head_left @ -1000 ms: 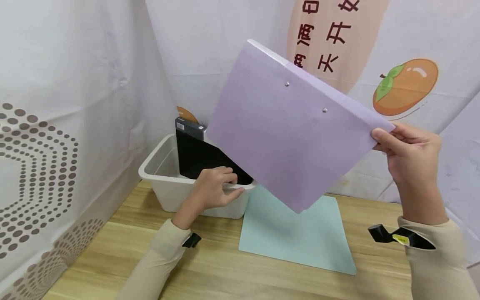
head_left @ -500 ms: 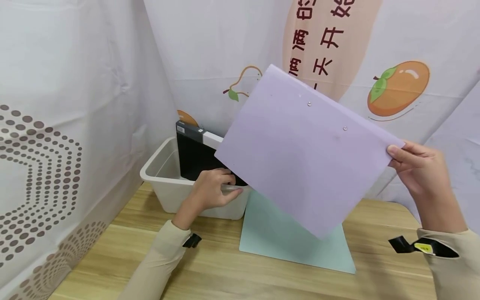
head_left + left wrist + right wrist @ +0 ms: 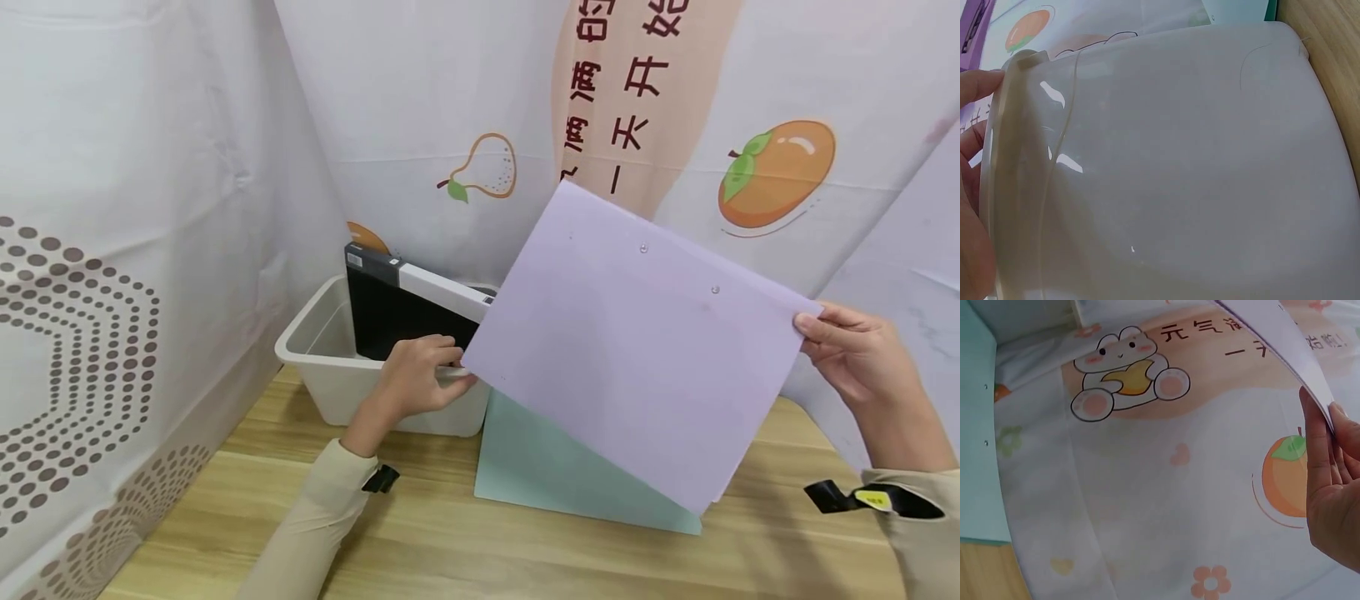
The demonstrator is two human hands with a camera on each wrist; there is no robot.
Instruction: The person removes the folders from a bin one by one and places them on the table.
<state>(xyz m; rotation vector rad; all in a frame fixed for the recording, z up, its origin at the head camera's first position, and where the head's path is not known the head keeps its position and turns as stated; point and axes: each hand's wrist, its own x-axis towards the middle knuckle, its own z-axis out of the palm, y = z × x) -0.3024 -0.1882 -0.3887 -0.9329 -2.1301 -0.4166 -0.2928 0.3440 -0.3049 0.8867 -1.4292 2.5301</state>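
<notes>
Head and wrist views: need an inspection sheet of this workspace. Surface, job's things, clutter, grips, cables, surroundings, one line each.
Surface: wood-grain table, partly hidden by the things on it.
Job's things: purple folder, held tilted, partly hiding the mint folder on the table; white bin with a dark file standing in it.
Clutter: nothing seen.
Grips: left grip holds the bin's near rim; right grip pinches the purple folder at a corner.
Cables: nothing seen.
Surroundings: printed white cloth behind and at left.
</notes>
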